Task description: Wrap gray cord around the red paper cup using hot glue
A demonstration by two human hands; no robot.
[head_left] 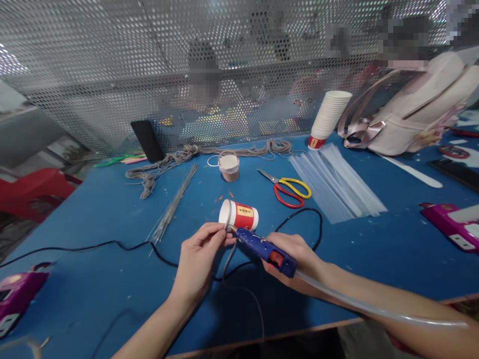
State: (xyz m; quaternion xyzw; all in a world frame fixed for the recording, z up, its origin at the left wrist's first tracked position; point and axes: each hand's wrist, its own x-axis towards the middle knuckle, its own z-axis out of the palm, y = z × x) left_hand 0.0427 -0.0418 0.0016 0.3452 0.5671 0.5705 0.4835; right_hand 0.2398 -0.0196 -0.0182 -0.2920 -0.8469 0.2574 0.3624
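Note:
A red and white paper cup (245, 216) lies on its side on the blue table, its open end to the left. My left hand (204, 247) is at the near side of the cup's rim, fingers pinched on a grey cord (229, 214) that runs up along the cup near its rim and hangs down below the hand. My right hand (290, 254) is wrapped round a blue glue gun (264, 249). The gun's nozzle points left and meets the cord beside my left fingertips. A long clear glue stick (359, 301) extends from the gun's back over my right forearm.
Red and yellow scissors (290, 192), a small wrapped cup (229, 168), clear strips (337, 184) and stacked cups (329, 117) stand or lie beyond the hands. Wires (174, 204) are at left. A black cable (123, 245) crosses the table (149, 309). A perforated metal screen (157, 94) borders the back.

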